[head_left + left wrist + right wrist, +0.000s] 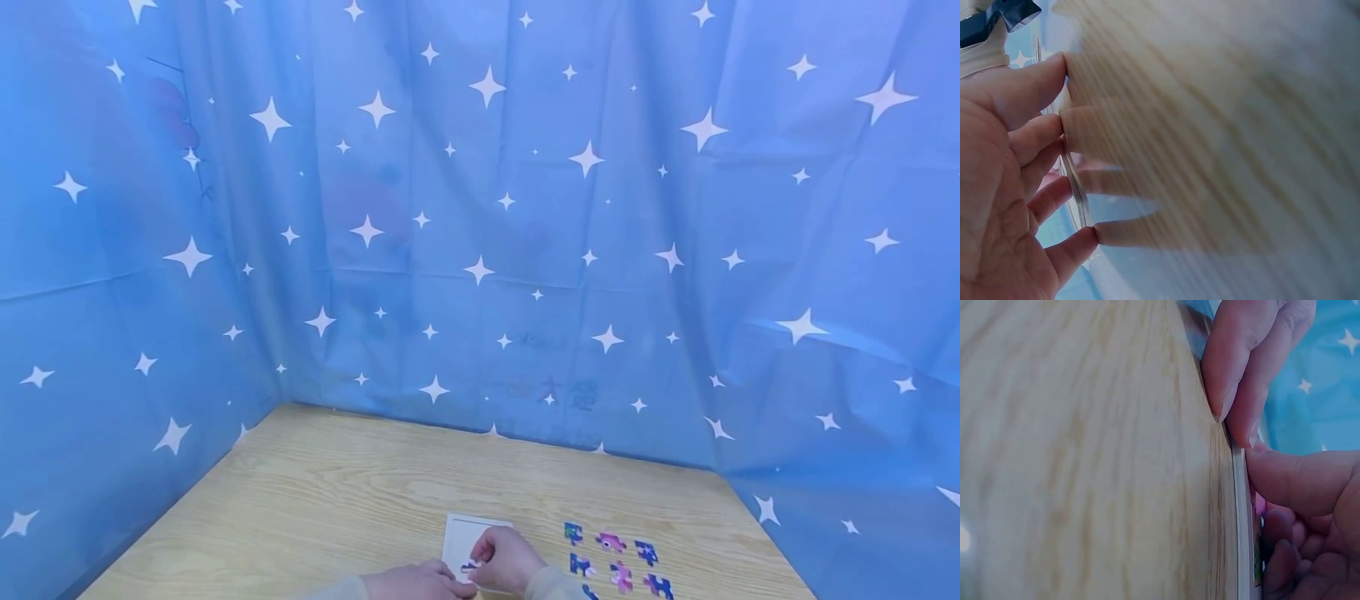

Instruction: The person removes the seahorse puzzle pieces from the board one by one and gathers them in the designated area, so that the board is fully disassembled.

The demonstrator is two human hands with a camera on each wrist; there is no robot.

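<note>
A white puzzle tray (459, 537) lies at the table's front edge in the head view, partly covered by both hands. Over it, my right hand (510, 560) pinches a small dark blue puzzle piece (468, 568) between thumb and fingertips. My left hand (420, 582) rests at the tray's near left side, its fingers reaching toward the right hand. Seen in the left wrist view, the left hand (997, 175) has its fingers spread, with fingertips on the surface. In the right wrist view, the right thumb (1304, 478) meets the tray's edge, with the other fingers curled below.
Several loose jigsaw pieces (611, 542), blue and pink, lie in rows to the right of the tray. The wooden table (337, 483) reaches back to a blue curtain (450, 208) with white stars, which also hangs along the left and right sides.
</note>
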